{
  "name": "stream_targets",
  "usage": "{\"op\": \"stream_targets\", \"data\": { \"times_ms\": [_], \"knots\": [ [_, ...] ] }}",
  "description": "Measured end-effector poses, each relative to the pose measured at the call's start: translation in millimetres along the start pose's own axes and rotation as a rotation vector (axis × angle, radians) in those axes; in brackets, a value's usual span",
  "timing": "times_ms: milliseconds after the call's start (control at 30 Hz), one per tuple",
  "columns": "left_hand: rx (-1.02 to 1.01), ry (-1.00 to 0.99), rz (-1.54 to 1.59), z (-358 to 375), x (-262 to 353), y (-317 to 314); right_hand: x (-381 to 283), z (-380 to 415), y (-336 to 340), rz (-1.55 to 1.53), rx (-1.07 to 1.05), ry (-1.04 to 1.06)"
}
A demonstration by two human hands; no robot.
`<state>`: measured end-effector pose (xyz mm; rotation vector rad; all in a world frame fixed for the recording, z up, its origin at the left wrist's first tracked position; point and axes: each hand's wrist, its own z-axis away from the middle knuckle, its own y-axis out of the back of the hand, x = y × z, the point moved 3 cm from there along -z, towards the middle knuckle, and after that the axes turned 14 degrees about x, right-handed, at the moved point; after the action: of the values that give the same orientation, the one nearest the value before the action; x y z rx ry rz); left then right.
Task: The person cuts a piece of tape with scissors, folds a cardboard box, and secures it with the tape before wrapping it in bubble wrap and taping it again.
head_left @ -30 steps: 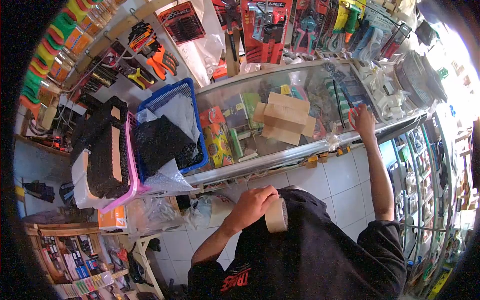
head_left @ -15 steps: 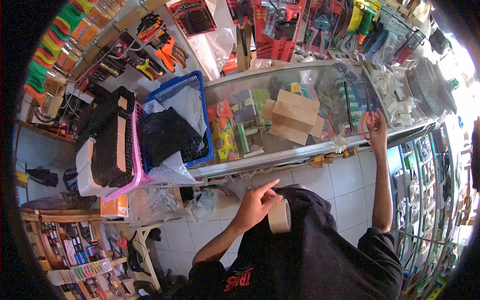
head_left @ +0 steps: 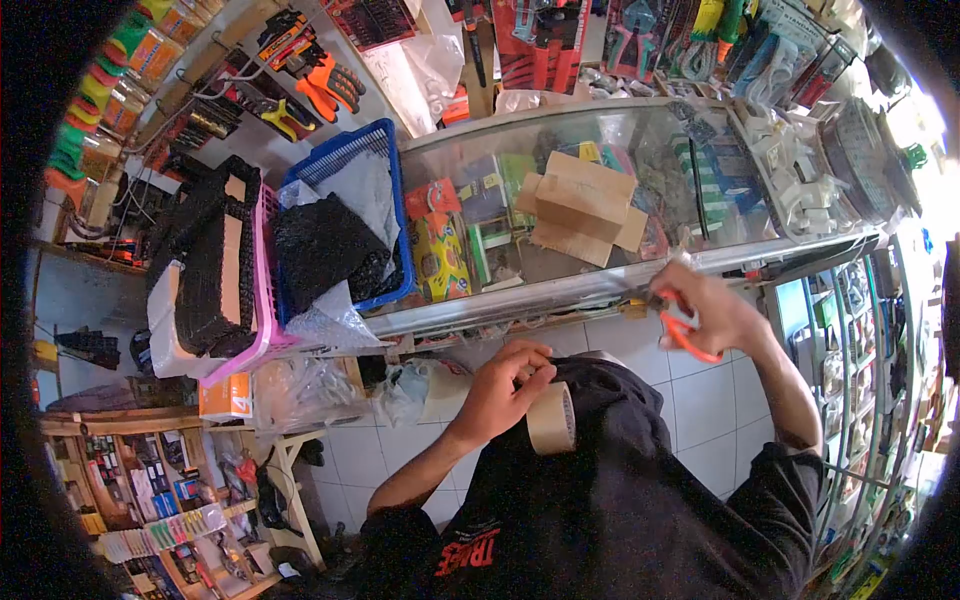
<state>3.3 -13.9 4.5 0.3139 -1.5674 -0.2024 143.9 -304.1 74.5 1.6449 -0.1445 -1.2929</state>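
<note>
While the left hand (head_left: 503, 388) clamps its grip on the tape roll (head_left: 552, 418) against the chest, the right hand (head_left: 712, 310), fingers closed through the orange scissors (head_left: 683, 330), sits up-right of it, below the counter (head_left: 600, 290) edge

A folded cardboard box (head_left: 580, 207) lies mid-frame on the glass tabletop (head_left: 640, 150); a blue basket (head_left: 345, 170) and a pink basket (head_left: 262, 290) sit left.
</note>
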Motion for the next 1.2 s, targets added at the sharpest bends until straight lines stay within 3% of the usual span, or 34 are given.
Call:
{"op": "stream_targets", "data": {
  "times_ms": [100, 200, 400, 800, 1200],
  "knots": [
    [-0.021, -0.004, 0.007, 1, 1, 0, -16, 8, -18, 0.04, -0.138, 0.222],
    [-0.065, -0.005, -0.017, 2, 3, 2, -38, 17, -23, 0.073, -0.343, 0.185],
    [-0.14, 0.059, 0.039, 10, -9, 7, -58, 18, -38, 0.188, -0.493, 0.193],
    [-0.183, 0.1, 0.055, 18, 4, 12, -68, 11, -59, 0.002, -0.575, 0.236],
    [-0.192, 0.113, 0.07, 28, 0, 14, -78, 4, -70, 0.04, -0.653, 0.206]
  ]
}}
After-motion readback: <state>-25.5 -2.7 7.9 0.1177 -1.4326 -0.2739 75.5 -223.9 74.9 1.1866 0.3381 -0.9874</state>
